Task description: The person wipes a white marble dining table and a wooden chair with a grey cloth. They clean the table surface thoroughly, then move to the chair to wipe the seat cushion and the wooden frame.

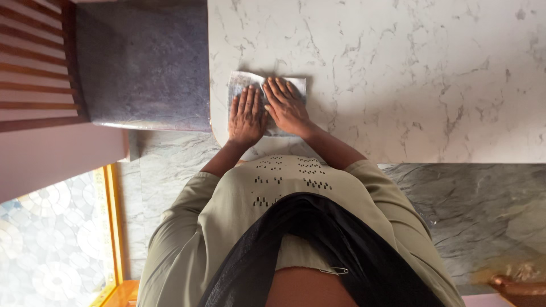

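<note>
White marble counter (398, 85) with dark stone beside, and on it near the rounded corner a thin grey cloth (242, 82), soft, light, likely easy to bunch, best pinched at a free edge, pressed flat under left hand (247, 116) and right hand (286, 105), fingers (278, 91) stretched out, gripping nothing.

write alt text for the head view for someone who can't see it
Seen from above, the left hand and right hand press flat, side by side, on a pale folded cloth near the edge of a white marble counter. A grey stone slab lies to the left, grey stone floor below.
</note>
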